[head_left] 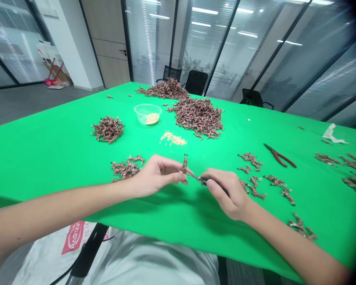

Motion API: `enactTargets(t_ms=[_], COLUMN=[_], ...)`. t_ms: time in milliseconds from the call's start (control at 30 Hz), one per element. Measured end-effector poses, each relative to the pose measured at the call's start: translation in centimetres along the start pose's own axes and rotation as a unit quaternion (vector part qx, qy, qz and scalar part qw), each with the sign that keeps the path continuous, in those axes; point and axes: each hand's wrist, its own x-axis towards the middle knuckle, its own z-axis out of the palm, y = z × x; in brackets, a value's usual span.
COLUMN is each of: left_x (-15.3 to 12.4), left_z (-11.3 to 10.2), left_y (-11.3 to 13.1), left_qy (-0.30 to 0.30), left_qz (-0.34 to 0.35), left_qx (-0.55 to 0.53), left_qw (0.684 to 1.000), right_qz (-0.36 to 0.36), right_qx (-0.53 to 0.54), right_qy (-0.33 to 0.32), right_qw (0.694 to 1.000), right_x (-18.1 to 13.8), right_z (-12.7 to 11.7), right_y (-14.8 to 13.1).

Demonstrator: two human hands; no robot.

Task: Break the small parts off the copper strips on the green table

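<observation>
My left hand (pixel 154 174) pinches a small copper-brown piece (pixel 185 162) between thumb and fingers, its two thin prongs pointing up. My right hand (pixel 227 192) is wrapped round the black handle of a slim tool (pixel 202 179), whose metal tip reaches the lower part of that piece. Whether the tool is pliers or something else is not clear. Just left of my left hand lies a small cluster of similar brown pieces (pixel 126 168). More loose pieces (pixel 255 190) lie to the right of my right hand.
On the green cloth (pixel 62 158) are large brown heaps (pixel 198 116), a smaller pile (pixel 108 129), a clear bowl (pixel 139 114) with pale grains, and spilled grains (pixel 173 138). Red-handled pliers (pixel 280 155) and white tissue (pixel 332 134) lie to the right.
</observation>
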Motion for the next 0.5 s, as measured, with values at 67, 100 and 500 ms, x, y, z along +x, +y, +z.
enactTargets(t_ms=[67, 100, 500], left_x=[-0.1, -0.1, 0.0], left_z=[-0.3, -0.5, -0.4], left_y=[0.3, 0.4, 1.3], left_qy=[0.002, 0.001, 0.047], left_qz=[0.068, 0.106, 0.094], left_qx=[0.091, 0.133, 0.135], left_qw=[0.994, 0.985, 0.985], right_qz=[0.05, 0.088, 0.272], right_qx=[0.052, 0.091, 0.307], right_qy=[-0.016, -0.027, -0.065], right_qw=[0.997, 0.992, 0.909], right_x=[-0.1, -0.1, 0.2], right_z=[0.0, 0.0, -0.3], right_y=[-0.4, -0.5, -0.6])
